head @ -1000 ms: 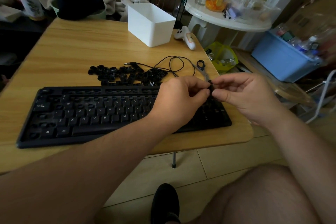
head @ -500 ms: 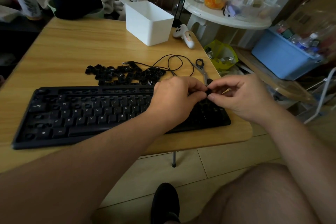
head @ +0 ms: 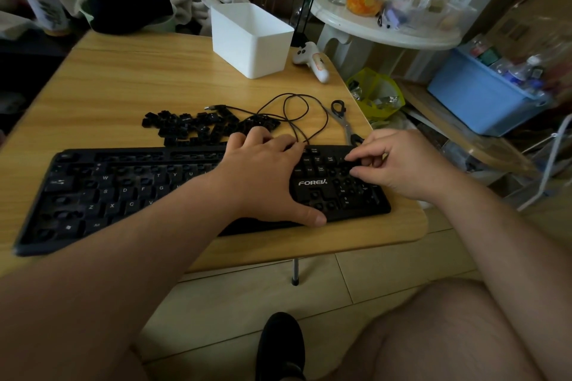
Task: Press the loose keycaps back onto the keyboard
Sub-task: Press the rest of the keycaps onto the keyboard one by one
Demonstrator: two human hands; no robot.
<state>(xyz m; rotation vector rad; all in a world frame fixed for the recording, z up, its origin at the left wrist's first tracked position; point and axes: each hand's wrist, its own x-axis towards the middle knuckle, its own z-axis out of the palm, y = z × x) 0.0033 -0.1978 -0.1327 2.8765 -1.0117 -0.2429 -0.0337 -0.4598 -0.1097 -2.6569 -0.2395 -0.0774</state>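
the task looks only partly done, maybe somewhere near the middle or before it. on the black keyboard (head: 192,192) many letter keys are already sitting in place, for example w, s, d, f, z, x, c, but many sockets show bare, mostly in the top row, at the left edge and in the number block on the right. a big pile of loose keycaps (head: 204,128) lies on the wooden table (head: 139,86) just behind the keyboard, so a lot of caps are not yet pressed on. the left hand (head: 266,176) rests flat over the middle-right part of the keyboard, with the fingers fairly straight and the thumb at the front edge; it seems to hold the board steady and it grips nothing. the right hand (head: 399,164) is over the number block with curled fingers, and the fingertips (head: 351,158) come together there as if they place or press one cap, but the cap itself i cannot see clearly, so i cannot tell whether this hand holds something. the keyboard cable (head: 294,114) and a pair of scissors (head: 342,119) lie behind the right end of the keyboard, and a white box (head: 250,40) stands further back
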